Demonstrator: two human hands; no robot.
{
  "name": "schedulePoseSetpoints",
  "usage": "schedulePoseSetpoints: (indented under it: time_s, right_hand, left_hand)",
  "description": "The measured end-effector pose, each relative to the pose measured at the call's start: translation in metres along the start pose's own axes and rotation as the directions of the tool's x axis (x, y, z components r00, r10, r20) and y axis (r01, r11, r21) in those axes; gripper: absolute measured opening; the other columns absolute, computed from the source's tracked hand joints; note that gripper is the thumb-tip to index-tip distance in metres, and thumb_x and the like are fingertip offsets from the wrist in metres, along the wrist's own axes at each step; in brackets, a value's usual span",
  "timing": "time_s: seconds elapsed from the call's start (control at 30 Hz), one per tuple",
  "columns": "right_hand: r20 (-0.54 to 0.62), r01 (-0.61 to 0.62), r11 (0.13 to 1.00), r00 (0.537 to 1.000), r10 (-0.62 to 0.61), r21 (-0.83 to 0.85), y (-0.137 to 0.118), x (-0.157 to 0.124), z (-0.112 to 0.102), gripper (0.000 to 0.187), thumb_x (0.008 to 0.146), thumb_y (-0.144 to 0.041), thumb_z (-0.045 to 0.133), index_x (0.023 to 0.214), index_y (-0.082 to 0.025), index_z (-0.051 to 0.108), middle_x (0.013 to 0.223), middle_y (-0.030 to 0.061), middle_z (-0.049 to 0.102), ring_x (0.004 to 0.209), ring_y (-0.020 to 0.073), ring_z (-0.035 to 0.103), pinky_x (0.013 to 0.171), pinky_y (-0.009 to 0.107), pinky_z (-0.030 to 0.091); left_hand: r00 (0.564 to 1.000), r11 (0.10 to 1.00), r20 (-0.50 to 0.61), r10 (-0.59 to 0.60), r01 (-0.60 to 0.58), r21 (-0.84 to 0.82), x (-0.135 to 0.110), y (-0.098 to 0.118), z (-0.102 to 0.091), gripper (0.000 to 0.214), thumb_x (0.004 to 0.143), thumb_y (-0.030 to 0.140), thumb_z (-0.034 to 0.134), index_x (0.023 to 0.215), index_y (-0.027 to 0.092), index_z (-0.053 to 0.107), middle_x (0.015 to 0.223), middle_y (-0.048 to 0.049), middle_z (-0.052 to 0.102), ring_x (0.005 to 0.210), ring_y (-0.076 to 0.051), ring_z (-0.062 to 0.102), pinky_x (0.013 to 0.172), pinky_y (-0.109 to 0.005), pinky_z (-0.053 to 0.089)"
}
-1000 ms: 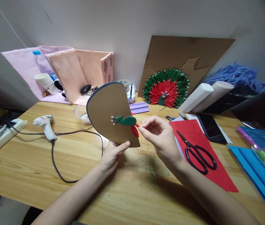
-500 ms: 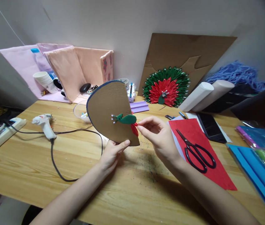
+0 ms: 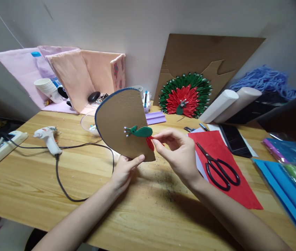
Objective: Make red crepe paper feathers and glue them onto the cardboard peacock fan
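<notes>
A rounded piece of cardboard point(image 3: 119, 111) with a blue-edged curve is held up over the table, my left hand point(image 3: 125, 170) gripping its lower edge with the thumb on the front. Fixed on it lies a green felt peacock body point(image 3: 142, 131) with a small white-tipped crest. Below the body, red petal-shaped pieces point(image 3: 150, 143) sit near the straight edge. The thumb and forefinger of my right hand point(image 3: 178, 151) pinch a small red piece there; the fingertips partly hide it.
A white glue gun point(image 3: 49, 139) with its black cord lies at left. Black-handled scissors point(image 3: 220, 167) rest on red felt point(image 3: 242, 191) at right. A finished red and green peacock point(image 3: 183, 97) leans on cardboard point(image 3: 190, 52) at the back. Paper cups point(image 3: 44, 87) stand at back left.
The view has shifted slightly. Both hands keep nearly the same pose, the left on the cardboard and the right pinching at the red pieces.
</notes>
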State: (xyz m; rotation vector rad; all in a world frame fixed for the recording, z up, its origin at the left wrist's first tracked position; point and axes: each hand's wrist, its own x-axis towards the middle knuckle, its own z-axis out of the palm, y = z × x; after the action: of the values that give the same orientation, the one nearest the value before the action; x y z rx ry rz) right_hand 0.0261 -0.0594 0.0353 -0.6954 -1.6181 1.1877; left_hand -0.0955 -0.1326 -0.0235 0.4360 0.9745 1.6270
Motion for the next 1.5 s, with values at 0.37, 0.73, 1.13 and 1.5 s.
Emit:
schedulePoseSetpoints:
  time_s: [0.37, 0.73, 1.13, 1.5]
  right_hand:
    - [0.009, -0.003, 0.999, 1.000, 0.004, -0.037, -0.0010, 0.0020, -0.0005, 0.005, 0.073, -0.014, 0.063, 0.075, -0.018, 0.061, 0.074, 0.0010, 0.061, 0.069, 0.0132, 0.057, 0.066, 0.027, 0.048]
    - [0.020, -0.053, 0.997, 0.998, 0.055, -0.055, -0.0005, 0.0055, -0.0026, 0.003, 0.072, -0.019, 0.064, 0.073, -0.018, 0.061, 0.072, 0.0006, 0.063, 0.065, 0.0126, 0.058, 0.063, 0.026, 0.049]
    - [-0.013, -0.061, 0.998, 0.998, 0.061, -0.035, 0.0015, 0.0046, -0.0013, 0.004, 0.073, -0.017, 0.063, 0.074, -0.018, 0.059, 0.070, -0.0003, 0.061, 0.063, 0.0118, 0.057, 0.062, 0.026, 0.049]
    - [-0.024, 0.015, 0.996, 1.000, -0.017, -0.083, 0.0031, 0.0042, -0.0006, 0.006, 0.073, -0.012, 0.062, 0.075, -0.017, 0.060, 0.073, -0.0001, 0.060, 0.065, 0.0111, 0.056, 0.063, 0.025, 0.049]
  left_hand:
    - [1.000, 0.999, 0.009, 0.014, -0.014, 0.039, -0.0011, 0.0008, 0.0010, 0.046, 0.065, 0.016, 0.074, 0.110, 0.018, 0.062, 0.102, -0.0049, 0.069, 0.098, -0.017, 0.061, 0.091, -0.028, 0.044]
    - [0.999, 0.995, -0.022, 0.049, -0.047, 0.090, -0.0006, 0.0004, 0.0019, 0.043, 0.063, 0.019, 0.075, 0.105, 0.017, 0.064, 0.102, -0.0063, 0.069, 0.100, -0.020, 0.060, 0.093, -0.030, 0.041]
    - [0.997, 0.994, -0.030, 0.066, -0.063, 0.094, -0.0017, 0.0012, 0.0045, 0.043, 0.062, 0.020, 0.075, 0.104, 0.016, 0.065, 0.102, -0.0067, 0.069, 0.101, -0.021, 0.060, 0.094, -0.031, 0.041]
    - [0.991, 0.983, -0.035, 0.130, -0.124, 0.139, -0.0010, -0.0017, 0.0029, 0.044, 0.066, 0.018, 0.073, 0.109, 0.014, 0.062, 0.102, -0.0074, 0.069, 0.100, -0.019, 0.060, 0.093, -0.030, 0.042]
